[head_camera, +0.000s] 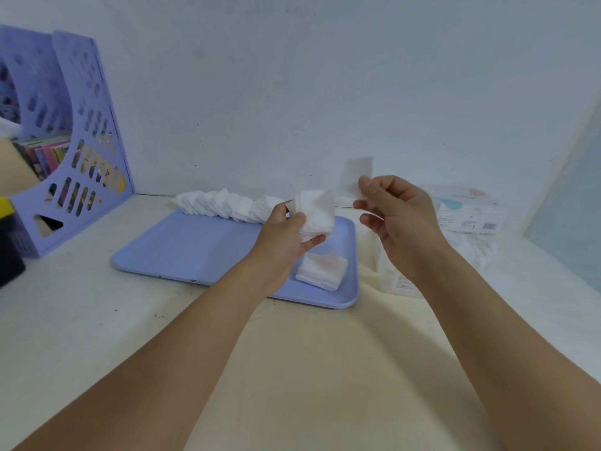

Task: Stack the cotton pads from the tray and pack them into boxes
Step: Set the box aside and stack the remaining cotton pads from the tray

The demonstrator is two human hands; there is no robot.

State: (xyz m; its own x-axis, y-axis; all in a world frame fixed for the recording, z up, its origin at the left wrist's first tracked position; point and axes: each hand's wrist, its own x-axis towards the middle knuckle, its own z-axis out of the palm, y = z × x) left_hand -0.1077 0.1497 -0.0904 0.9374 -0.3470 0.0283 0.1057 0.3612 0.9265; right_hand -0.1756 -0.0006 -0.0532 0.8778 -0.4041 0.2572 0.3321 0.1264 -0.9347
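A light blue tray lies on the white table. Along its far edge leans a row of white cotton pads. A short flat stack of pads rests near the tray's right front corner. Above the tray, my left hand grips a small bundle of pads between thumb and fingers. To its right, my right hand pinches a single thin pad upright between thumb and forefinger. A white box with pink and blue print lies at the right, behind my right hand.
A purple perforated file holder with books stands at the back left. A dark object with a yellow top sits at the left edge. A white packet lies just right of the tray. The wall runs close behind.
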